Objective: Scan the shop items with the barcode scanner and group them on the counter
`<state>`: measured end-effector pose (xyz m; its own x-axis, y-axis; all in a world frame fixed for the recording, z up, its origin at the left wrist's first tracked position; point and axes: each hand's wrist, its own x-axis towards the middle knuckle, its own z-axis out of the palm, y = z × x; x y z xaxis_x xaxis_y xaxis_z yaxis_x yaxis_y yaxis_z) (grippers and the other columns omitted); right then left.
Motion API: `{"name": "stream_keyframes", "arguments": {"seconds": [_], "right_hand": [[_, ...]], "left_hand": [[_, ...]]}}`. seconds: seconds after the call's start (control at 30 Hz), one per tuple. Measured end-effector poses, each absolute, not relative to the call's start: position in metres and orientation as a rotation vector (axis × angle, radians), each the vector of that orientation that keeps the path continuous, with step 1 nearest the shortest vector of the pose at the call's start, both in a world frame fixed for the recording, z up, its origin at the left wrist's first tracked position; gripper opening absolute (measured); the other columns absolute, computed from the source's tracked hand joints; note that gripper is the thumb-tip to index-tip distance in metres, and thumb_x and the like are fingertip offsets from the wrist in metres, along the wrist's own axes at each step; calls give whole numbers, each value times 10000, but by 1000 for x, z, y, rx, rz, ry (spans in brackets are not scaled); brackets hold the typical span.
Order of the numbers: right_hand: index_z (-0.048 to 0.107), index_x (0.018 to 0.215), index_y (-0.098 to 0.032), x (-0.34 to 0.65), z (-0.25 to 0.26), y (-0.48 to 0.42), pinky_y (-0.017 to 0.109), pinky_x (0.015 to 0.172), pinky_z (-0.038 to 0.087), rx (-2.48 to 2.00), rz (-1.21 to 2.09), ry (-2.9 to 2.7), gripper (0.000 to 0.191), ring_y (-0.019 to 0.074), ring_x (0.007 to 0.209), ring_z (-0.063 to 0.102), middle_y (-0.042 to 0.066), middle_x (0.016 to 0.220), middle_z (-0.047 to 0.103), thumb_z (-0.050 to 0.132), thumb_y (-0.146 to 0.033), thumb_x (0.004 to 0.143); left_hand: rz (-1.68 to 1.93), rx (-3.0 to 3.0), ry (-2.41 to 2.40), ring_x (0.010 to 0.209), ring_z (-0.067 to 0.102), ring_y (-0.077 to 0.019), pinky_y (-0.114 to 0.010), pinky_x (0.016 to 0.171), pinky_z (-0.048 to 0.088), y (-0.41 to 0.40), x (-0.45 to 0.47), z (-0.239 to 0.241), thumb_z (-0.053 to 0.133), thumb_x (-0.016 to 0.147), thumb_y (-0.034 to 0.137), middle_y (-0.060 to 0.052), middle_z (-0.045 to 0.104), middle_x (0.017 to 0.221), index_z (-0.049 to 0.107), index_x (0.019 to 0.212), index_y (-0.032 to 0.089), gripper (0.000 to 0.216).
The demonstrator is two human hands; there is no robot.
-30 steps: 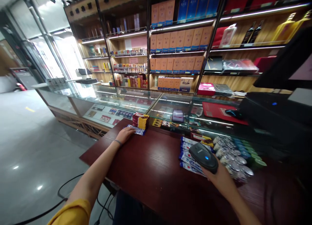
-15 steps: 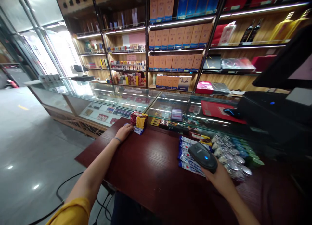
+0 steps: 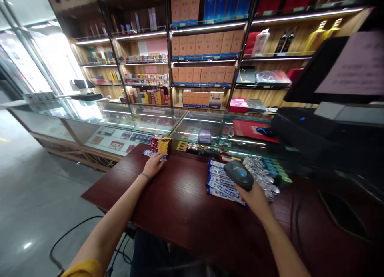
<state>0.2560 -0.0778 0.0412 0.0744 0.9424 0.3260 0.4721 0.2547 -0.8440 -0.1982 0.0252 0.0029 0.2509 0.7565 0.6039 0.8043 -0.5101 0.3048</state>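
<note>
Lit wooden shelves (image 3: 204, 76) of orange and blue boxes span 12 o'clock in a shop, with a glass counter (image 3: 141, 116) below them. Nearer is a dark red-brown desk (image 3: 183, 205), read here as a clock whose 12 points away from the wearer. At 11, a stack of red-and-yellow packs (image 3: 162, 144) stands just beyond the left hand (image 3: 153, 165). At 2, silver-lidded jars (image 3: 264, 178) crowd close beside the right hand (image 3: 254, 194), and a dark monitor (image 3: 312, 75) looms farther out.

The right hand is wrapped around a scanner (image 3: 238, 175) at about 1 o'clock, over a spread of blue-and-white packets (image 3: 220, 181) and hiding part of them. The scanner is matte dark grey with a rounded head and a glowing blue light. Its head points to 10, its long axis running from 10 to 4.

The left hand's fingers lie over a single packet (image 3: 148, 152), also blue and white, at 11; whether they grip it I cannot tell. This packet's long axis runs roughly 9 to 3. The spread packets lie similarly, their right ends dipping toward 4.
</note>
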Motion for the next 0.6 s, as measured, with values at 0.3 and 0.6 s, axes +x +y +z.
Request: {"name": "stream_keyframes", "arguments": {"seconds": [0.3,0.6], "right_hand": [[613,1037,-194,275,57,-81,289,428,443,-1344,676,-1405,367,150,387,514,-6,602,655,692,-448,785],[559,837,-236,299,56,-80,298,456,439,-1366,700,-1240,337,165,407,528,-51,485,554,706,-535,789]], "left_hand": [[-1269,-2623,-1285,1166,612,-225,-419,1039,517,8,-58,7,553,966,275,-90,654,1240,639,1255,243,303],[-1167,-2898,-1174,1209,580,-262,-420,1071,465,4,47,5,538,967,278,-113,642,1276,659,1260,251,318]]}}
